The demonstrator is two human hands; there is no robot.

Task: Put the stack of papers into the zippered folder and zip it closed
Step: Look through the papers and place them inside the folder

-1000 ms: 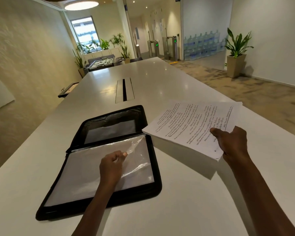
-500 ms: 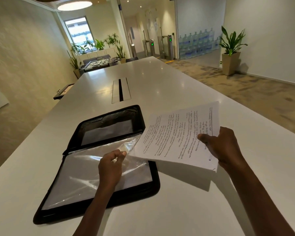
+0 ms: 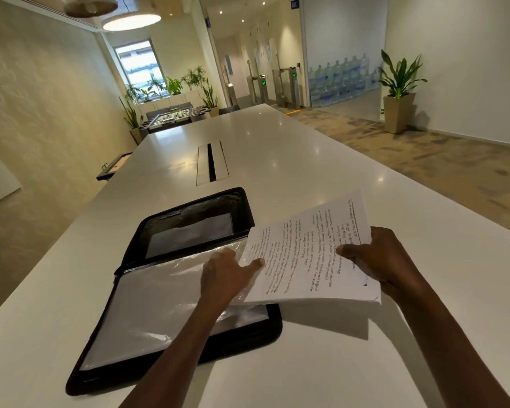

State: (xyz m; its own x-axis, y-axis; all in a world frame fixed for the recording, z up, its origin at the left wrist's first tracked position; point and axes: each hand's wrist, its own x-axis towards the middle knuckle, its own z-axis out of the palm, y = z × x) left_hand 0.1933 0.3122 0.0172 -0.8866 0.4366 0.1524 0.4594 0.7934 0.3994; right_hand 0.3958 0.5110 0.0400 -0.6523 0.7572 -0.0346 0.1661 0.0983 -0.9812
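**Papers at the mouth of the sleeve**

Head view: the folder [image 3: 171, 290] lies open on the white worktop [image 3: 321, 172], its hinge running left to right, the far half leaning away and the near half flat toward the person. A clear plastic sleeve [image 3: 159, 301] covers the near half.

The right hand [image 3: 386, 260] holds the papers [image 3: 304, 254] in a clamped grip, thumb on the printed face and fingers underneath, at the stack's right edge. The stack is off the worktop, tilted, with its long axis running roughly left to right. Its left edge reaches over the folder's right side, above the sleeve's right margin.

The left hand [image 3: 227, 275] is at that same spot. Its thumb lies on the papers' left edge, and the fingers seem to be lifting the sleeve, though they are partly hidden, so I cannot tell whether this grip pinches the plastic or only props it.

The coming move turns on direction: the sleeve lies to the left of the stack, so the papers probably need to slide leftward along their long axis. The left hand is nearer the opening, and the right hand does the pushing. The zip cannot be made out.
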